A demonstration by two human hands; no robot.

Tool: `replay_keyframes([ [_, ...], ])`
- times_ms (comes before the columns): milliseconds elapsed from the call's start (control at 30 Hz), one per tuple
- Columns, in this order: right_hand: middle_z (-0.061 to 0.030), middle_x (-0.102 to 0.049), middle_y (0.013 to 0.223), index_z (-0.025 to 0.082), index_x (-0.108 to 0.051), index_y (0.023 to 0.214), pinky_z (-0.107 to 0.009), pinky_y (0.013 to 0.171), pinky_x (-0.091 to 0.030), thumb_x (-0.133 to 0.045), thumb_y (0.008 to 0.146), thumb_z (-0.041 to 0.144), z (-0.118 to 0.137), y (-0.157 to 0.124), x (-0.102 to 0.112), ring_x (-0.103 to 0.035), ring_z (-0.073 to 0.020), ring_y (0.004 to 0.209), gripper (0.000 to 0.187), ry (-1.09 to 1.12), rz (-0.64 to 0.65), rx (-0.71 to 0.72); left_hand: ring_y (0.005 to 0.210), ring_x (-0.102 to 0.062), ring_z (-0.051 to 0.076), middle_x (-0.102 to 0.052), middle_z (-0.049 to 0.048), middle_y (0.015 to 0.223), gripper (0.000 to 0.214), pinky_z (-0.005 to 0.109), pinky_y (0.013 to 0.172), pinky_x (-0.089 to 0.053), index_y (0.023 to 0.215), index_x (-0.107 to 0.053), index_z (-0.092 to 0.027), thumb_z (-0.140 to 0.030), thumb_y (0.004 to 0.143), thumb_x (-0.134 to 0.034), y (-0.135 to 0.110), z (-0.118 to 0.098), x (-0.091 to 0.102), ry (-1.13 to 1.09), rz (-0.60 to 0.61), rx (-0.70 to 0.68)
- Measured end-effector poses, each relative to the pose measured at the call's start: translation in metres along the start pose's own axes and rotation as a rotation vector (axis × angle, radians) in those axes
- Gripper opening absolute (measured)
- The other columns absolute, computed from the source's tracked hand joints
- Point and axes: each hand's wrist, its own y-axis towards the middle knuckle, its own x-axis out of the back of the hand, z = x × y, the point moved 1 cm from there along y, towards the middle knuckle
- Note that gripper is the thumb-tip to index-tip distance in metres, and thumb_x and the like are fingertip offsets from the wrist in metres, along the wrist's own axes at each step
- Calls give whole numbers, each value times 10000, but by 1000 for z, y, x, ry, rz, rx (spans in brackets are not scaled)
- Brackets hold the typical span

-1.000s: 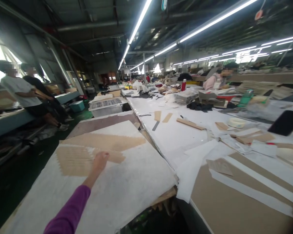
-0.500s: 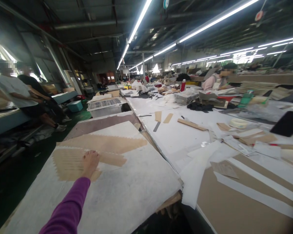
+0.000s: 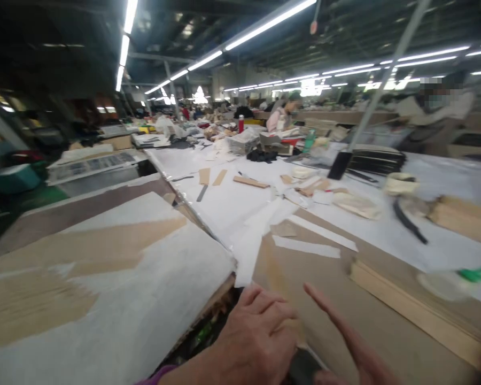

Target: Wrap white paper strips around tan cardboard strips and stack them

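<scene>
My left hand (image 3: 256, 337) rests at the near edge of a large brown cardboard sheet (image 3: 324, 305), its fingers bent but apart, holding nothing. My right hand (image 3: 355, 345) hovers just to its right above the same sheet, with the fingers stretched out and empty. Two white paper strips (image 3: 307, 247) lie farther up the cardboard. A long stack of tan board strips (image 3: 404, 302) lies to the right of my hands. On the table to the left, a white fabric sheet (image 3: 152, 289) carries tan zigzag-edged pieces (image 3: 100, 243); neither hand touches them.
A gap separates the two tables below my left hand. Farther along the white table lie tan strips (image 3: 250, 182), tape rolls (image 3: 401, 183), a black curved strap (image 3: 409, 224) and a red bottle (image 3: 241, 123). A green tool (image 3: 476, 274) lies at the right. A person (image 3: 436, 112) stands far right.
The view swung to the right. My left hand left the tan pieces on the white sheet and came back to the brown cardboard's near edge. My right hand came into view.
</scene>
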Motion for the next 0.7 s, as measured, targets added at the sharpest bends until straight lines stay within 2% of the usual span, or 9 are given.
replay_keyframes([
  [67,-127,-522,1485,270,-255,1605,-433,1045,-532,-707,879,557,12,-7,12,-535,-315,1338,902,108,63,-92,1155,-605,186,-713,20,1215,163,378,1015,-478,928,-692,-257,-246,964,-533,24,-21,-13,-133,-5,-68],
  [133,-100,-613,1379,274,-482,1488,-439,1056,-517,-720,888,496,12,-16,24,-525,-307,1345,683,122,76,-163,1173,-598,194,-705,31,1213,184,386,1031,-483,976,-689,-259,-213,974,-511,40,-30,-24,-240,-31,-44],
  [233,-38,-707,1161,262,-720,1092,-479,1137,-420,-731,891,386,-5,-39,43,-583,-279,1260,236,67,75,-290,1182,-592,217,-684,50,1214,152,407,1017,-505,951,-667,-256,-210,970,-523,54,-24,-44,-327,-81,56],
  [333,4,-723,949,229,-704,889,-412,1076,-463,-714,896,270,-29,-67,57,-673,-219,1008,43,78,121,-428,1166,-605,233,-668,59,1224,143,421,1000,-519,926,-656,-260,-270,971,-520,58,-6,-77,-377,-53,179],
  [400,10,-720,901,224,-706,921,-309,889,-542,-663,917,215,-43,-84,60,-679,-188,876,44,63,154,-536,1163,-609,243,-663,66,1225,162,431,1013,-512,905,-651,-252,-315,963,-513,56,7,-106,-381,-19,261],
  [467,-10,-729,934,219,-710,996,-271,757,-543,-620,918,168,-52,-96,58,-679,-192,840,130,0,160,-646,1171,-602,256,-662,77,1218,182,443,1031,-497,889,-644,-241,-341,953,-506,52,17,-136,-339,31,313],
  [567,-115,-705,1118,161,-664,1159,-402,896,-512,-575,882,76,-53,-101,43,-648,-283,1028,303,-160,85,-762,1163,-594,291,-667,98,1208,169,493,1045,-470,887,-637,-228,-330,932,-510,45,23,-172,-241,102,344],
  [633,-174,-637,1250,134,-595,1271,-493,990,-453,-534,868,24,-45,-96,26,-570,-329,1165,423,-313,-12,-710,1159,-589,320,-669,111,1212,158,535,1044,-450,892,-637,-223,-313,925,-512,41,24,-186,-208,121,362],
  [700,-152,-606,1291,165,-573,1287,-464,1002,-456,-528,879,18,-33,-88,5,-547,-303,1171,436,-389,-69,-535,1171,-579,339,-666,120,1226,152,561,1047,-431,909,-640,-221,-306,924,-515,39,24,-191,-193,127,381],
])
